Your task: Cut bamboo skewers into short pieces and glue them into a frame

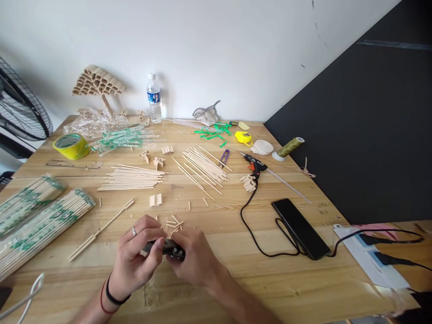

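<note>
My left hand (137, 258) and my right hand (195, 258) meet low over the wooden table (236, 270), both closed around one small dark tool (168, 247) held between them. What the tool is I cannot tell. A ring shows on a left finger, and bands circle the left wrist. Just beyond my fingers lie several short cut stick pieces (173, 223). A small glued block of sticks (155, 200) sits farther back.
Bundles of bamboo sticks (130, 178) (204, 164), wrapped stick packs (40, 222), yellow tape roll (70, 146), ruler (74, 164). Glue gun (254, 165) with cord, black phone (300, 228), purple snips (224, 157), thread spool (290, 146), water bottle (154, 99), stick model (97, 83), fan (20, 108) at left.
</note>
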`<state>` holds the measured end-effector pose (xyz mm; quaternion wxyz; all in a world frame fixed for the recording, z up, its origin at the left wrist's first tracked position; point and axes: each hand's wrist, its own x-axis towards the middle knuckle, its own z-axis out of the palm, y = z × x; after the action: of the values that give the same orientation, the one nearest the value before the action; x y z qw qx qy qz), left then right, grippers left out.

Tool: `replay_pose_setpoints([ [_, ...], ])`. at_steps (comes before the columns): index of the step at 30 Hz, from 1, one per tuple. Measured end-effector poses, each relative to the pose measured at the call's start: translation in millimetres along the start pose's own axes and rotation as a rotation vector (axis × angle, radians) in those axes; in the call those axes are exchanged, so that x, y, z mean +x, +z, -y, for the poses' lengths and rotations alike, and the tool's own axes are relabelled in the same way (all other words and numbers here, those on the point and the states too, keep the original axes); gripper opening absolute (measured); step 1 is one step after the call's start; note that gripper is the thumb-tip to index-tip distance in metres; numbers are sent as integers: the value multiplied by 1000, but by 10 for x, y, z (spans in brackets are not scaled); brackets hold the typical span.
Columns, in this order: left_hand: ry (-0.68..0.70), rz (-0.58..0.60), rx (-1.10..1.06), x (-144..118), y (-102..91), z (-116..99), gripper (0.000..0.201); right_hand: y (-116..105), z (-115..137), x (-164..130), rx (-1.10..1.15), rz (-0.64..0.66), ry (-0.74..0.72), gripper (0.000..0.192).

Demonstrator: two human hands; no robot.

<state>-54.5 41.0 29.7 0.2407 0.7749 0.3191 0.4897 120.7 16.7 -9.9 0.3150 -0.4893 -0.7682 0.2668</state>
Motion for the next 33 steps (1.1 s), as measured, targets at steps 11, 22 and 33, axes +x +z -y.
replay_pose_setpoints([
  [11, -49, -53, -59, -13, -4, 48, 18, 137, -36, -21, -58, -36, -1, 15],
  [22, -520, -108, -241, -49, -113, 366, 13, -73, -175, 83, 165, -142, 150, 27],
  [33, -500, 337, -398, -129, 76, 284, 18, -153, -136, 113, 567, -100, 194, 20],
])
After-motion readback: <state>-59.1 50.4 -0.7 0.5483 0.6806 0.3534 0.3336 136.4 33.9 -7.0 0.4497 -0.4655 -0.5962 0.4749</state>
